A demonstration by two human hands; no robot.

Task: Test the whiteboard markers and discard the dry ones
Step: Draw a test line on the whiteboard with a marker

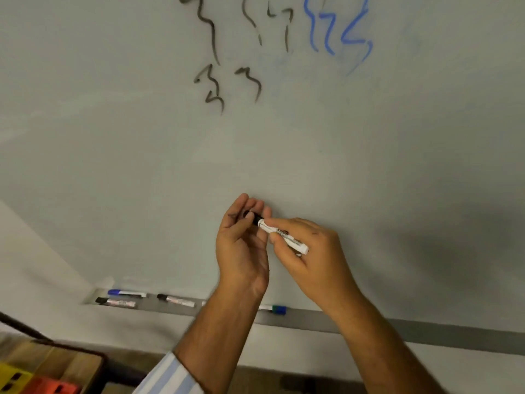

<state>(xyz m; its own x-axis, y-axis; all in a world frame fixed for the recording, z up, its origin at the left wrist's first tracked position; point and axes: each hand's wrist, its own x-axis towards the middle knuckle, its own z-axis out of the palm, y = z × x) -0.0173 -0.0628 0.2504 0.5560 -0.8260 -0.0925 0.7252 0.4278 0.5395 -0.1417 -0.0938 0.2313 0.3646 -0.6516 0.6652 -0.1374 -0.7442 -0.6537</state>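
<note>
Low in front of the whiteboard, both hands meet around one marker. My right hand grips the white marker by its barrel. My left hand pinches its black cap at the barrel's upper left end. Whether the cap is seated on the barrel or just off it is hidden by my fingers. Black squiggles and blue squiggles mark the board above. On the tray lie a blue-capped marker, two black-capped markers and a marker with a green and blue end.
A wooden box at the bottom left holds yellow and orange blocks. The wall's lower strip and floor show under the tray.
</note>
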